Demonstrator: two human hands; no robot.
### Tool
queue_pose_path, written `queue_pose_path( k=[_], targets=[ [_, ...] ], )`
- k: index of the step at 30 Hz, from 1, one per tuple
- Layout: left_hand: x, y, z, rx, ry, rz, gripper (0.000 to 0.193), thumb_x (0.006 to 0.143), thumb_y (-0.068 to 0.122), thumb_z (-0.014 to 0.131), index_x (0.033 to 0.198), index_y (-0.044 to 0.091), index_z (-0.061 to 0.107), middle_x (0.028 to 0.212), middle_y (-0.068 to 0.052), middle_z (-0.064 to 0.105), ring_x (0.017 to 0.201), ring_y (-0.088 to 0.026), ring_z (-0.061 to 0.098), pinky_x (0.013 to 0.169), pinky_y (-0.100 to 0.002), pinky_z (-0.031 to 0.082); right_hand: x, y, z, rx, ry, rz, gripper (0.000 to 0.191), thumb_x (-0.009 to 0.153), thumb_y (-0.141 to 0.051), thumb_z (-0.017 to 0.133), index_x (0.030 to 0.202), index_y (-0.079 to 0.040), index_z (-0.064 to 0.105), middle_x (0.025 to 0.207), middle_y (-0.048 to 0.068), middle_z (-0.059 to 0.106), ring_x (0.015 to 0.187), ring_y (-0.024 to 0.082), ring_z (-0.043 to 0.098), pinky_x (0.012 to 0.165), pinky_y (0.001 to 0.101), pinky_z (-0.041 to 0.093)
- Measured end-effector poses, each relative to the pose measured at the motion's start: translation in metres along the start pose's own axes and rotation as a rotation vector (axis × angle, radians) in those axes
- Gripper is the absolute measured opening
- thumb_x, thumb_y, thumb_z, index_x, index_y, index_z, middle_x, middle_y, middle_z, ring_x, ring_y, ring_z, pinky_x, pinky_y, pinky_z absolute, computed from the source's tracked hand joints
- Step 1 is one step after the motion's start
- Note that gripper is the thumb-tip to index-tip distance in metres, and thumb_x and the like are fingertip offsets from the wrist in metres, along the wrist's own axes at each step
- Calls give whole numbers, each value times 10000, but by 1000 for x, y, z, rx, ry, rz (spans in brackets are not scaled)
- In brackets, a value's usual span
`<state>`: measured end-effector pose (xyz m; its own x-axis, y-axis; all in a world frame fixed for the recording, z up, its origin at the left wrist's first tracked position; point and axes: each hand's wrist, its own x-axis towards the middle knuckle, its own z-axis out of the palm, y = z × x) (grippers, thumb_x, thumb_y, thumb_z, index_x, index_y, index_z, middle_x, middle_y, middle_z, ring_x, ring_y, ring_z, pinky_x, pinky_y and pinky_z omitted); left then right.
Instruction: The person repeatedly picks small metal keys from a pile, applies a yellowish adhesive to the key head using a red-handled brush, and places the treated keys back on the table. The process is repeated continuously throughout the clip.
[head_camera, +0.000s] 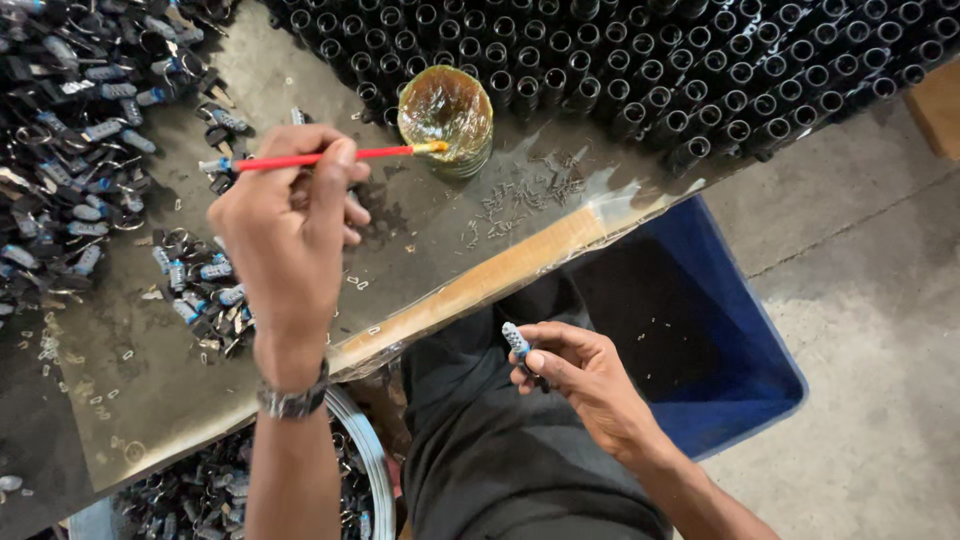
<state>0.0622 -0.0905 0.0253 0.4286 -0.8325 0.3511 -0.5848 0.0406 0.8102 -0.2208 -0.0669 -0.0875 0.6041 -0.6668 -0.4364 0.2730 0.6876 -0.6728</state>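
Left hand (290, 225): raised over the counter (300, 80), fingers (335, 170) pinched round a red-handled brush (320, 157). The handle runs level from a pale blue end cap at the left, through the fingertips, to bristles at the right. The bristle tip touches the rim of a small tub of amber grease (446, 110), which stands on the counter just in front of the tubes. A metal wristband (292, 400) sits on this wrist.

Right hand (575, 370): held low over the lap, below the counter edge, well apart from the brush. Fingers curled round a small blue-and-silver cylinder part (516, 342); the part stands up between thumb and forefinger, its upper end free above them.

Counter: covered in worn clear sheet, with a wooden front edge (500, 280).

- Rows of black tubes (640, 60), upright, open ends up, filling the far side.
- Heap of blue-and-silver parts with black pieces (70, 130), far left.
- Smaller cluster of like parts (200, 290), just left of the left wrist.
- Scatter of small metal clips (520, 200), near the tub.

Below the counter: round metal basin of parts (200, 490), beneath the left forearm; blue bin (740, 380) on the concrete floor (880, 300), right of the dark-trousered lap (500, 450).
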Motion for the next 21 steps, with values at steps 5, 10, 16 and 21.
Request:
queue_pose_path(
  k=[5, 10, 16, 21],
  targets=[
    [-22, 20, -14, -193, 147, -4, 170, 1165, 115, 622, 1148, -52, 648, 941, -139, 740, 666, -126, 708, 517, -230, 554, 4, 1, 1, 52, -17, 53, 278, 920, -85, 723, 1168, 31, 676, 962, 96, 710, 851, 169, 695, 753, 331, 567],
    [-65, 40, -18, -386, 286, -107, 177, 1145, 104, 609, 1137, -72, 600, 911, -184, 697, 616, -151, 666, 511, -273, 529, 7, -1, 4, 120, 13, 112, 223, 925, -93, 716, 1122, -8, 652, 950, 84, 706, 828, 155, 687, 736, 320, 574],
    [-125, 39, -6, -539, 284, -353, 195, 1038, 104, 641, 1083, -85, 617, 869, -220, 697, 615, -199, 658, 515, -313, 540, 8, -6, 10, 225, 2, 179, 173, 934, -112, 705, 1082, -59, 633, 930, 73, 696, 814, 145, 680, 722, 306, 571],
    [-151, 24, -5, -611, 284, -488, 175, 1050, 104, 615, 1085, -65, 585, 905, -205, 683, 616, -186, 648, 488, -292, 530, 7, -10, 14, 237, -15, 201, 165, 937, -118, 712, 1066, -66, 624, 928, 67, 686, 808, 131, 664, 707, 291, 554]
  ],
)
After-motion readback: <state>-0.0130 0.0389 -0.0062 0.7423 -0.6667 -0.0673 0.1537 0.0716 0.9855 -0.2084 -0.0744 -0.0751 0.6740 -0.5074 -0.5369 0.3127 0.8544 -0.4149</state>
